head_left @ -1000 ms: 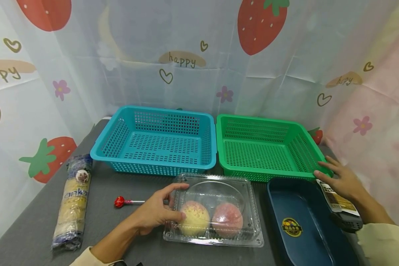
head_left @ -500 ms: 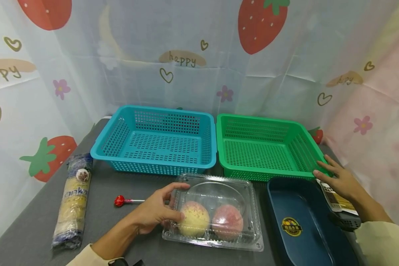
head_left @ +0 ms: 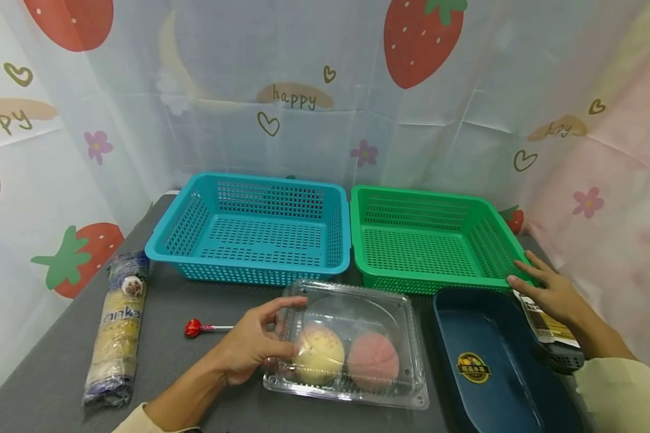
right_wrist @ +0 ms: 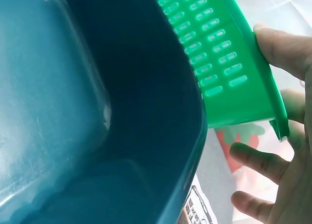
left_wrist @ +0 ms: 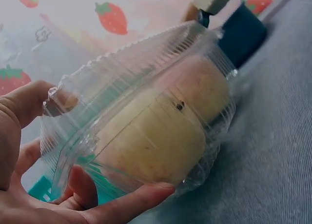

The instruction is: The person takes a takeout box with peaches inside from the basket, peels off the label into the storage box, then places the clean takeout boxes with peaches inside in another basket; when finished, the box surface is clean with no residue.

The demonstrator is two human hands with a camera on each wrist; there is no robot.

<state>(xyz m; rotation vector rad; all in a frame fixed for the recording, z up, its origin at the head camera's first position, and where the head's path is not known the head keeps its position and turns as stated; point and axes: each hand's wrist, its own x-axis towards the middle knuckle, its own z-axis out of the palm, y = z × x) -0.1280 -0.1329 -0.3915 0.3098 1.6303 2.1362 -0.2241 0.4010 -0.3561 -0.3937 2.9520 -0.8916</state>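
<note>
My left hand [head_left: 254, 340] holds the left edge of a clear plastic clamshell box [head_left: 406, 391], its thumb and fingers around the side. Inside are two round fruits like peaches: a yellowish one [left_wrist: 156, 141] and a pink one [head_left: 372, 361]. In the left wrist view, fingers lie along the box's ribbed wall. My right hand [head_left: 560, 297] is at the near right corner of the green basket [head_left: 439, 282]. The right wrist view shows one digit against the rim and another behind it, with two fingers free of it. A dark blue tray [head_left: 498, 385] stands just below that corner.
A light blue basket [head_left: 249, 261] stands beside the green one. A lollipop [head_left: 192, 328] lies left of my left hand, and a long wrapped package [head_left: 118, 331] lies farther left. A printed pack [head_left: 547, 319] sits between tray and right forearm. A patterned curtain [head_left: 222, 144] hangs behind.
The clamshell box's near edge has shifted slightly toward me, and the fruits sit a little farther right. My right hand stays at the green basket's corner.
</note>
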